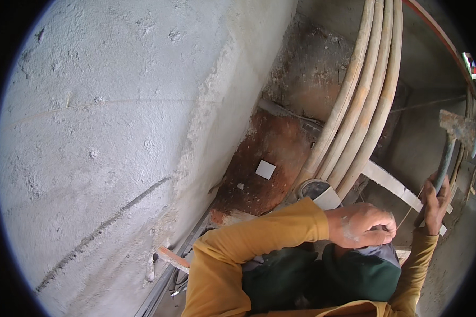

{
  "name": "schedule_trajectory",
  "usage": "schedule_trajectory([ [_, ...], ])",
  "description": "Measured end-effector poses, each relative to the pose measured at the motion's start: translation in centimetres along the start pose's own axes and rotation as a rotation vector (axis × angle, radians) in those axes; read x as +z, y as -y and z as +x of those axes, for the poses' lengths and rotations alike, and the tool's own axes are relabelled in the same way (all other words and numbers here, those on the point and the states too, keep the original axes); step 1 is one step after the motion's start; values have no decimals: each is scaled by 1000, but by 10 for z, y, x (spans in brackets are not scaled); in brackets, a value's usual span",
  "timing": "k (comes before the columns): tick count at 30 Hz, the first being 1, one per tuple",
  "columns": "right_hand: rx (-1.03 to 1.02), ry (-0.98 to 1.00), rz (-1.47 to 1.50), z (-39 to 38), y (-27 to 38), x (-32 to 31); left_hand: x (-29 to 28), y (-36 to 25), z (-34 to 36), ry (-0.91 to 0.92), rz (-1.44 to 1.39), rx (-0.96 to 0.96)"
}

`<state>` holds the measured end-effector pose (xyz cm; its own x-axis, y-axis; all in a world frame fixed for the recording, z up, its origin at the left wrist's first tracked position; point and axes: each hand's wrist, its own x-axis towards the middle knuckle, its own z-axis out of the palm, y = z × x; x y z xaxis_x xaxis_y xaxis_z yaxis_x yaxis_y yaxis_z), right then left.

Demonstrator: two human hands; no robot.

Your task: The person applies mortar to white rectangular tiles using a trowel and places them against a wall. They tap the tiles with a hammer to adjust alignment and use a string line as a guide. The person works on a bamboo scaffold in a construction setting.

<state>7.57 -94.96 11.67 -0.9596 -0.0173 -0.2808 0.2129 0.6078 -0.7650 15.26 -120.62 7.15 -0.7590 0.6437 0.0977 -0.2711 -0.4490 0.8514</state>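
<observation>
My right hand (436,203) grips the handle of a hatchet (460,129) at the far right. Its worn metal head points upward, with the flared blade toward the right. In front of my body, my left hand (362,224) is closed, with the fingers curled in and pale dust on the back of it. Whatever may be in that fist is hidden. A thin string-like line (405,215) runs between the two hands; I cannot tell whether either one holds it. Just beyond my left wrist stands a round grey container (313,188) with a pale piece beside it.
A rough whitish wall (116,121) fills the left side. Several long tan poles (362,90) curve upward ahead of me. On the reddish-brown floor (275,137) lies a white square tile (265,169). A pale plank (391,185) slants beyond my hands, and a wooden piece (173,259) sits by the wall.
</observation>
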Motion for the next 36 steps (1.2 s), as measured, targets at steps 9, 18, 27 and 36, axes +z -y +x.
schedule_trajectory([
  [9, -27, -21, -79, 23, -13, 7, -28, -35, -42, -108, 167, 170],
  [18, 26, 11, -37, 33, -21, 26, -93, -47, -118, -374, 454, -141],
  [27, 21, 230, 1, 50, -38, 47, -167, -11, -209, -1026, 473, -542],
  [36, 16, 322, 19, 60, -52, 67, -201, 26, -279, -1252, 452, -518],
])
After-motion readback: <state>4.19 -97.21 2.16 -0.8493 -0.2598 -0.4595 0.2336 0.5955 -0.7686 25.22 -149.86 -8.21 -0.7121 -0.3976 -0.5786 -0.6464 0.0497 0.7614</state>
